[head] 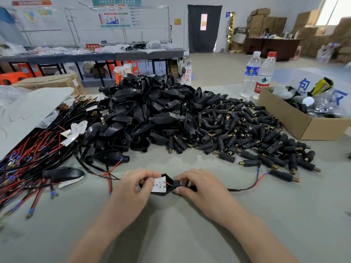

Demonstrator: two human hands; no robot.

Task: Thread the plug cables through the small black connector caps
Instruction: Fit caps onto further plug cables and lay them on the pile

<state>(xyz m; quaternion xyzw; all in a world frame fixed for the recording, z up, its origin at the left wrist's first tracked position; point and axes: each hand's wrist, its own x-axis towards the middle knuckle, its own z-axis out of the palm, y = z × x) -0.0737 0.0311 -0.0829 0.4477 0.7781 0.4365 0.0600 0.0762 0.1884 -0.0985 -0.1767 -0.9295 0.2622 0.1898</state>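
Low in the frame, the black cap (169,179) was pinched by the left hand (133,188) and right hand (199,186), so the cable (247,188) was best pulled slowly.

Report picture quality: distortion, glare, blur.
Head view: wide-angle distortion bows the far workbench. Head view: the window upper right is blown out. Head view: left hand and right hand gripping the black cap are sharp; wall posters are soft.

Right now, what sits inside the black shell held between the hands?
A white board with a red wire lies in the black shell. The left hand and right hand cover both ends; anything beneath the board is hidden.
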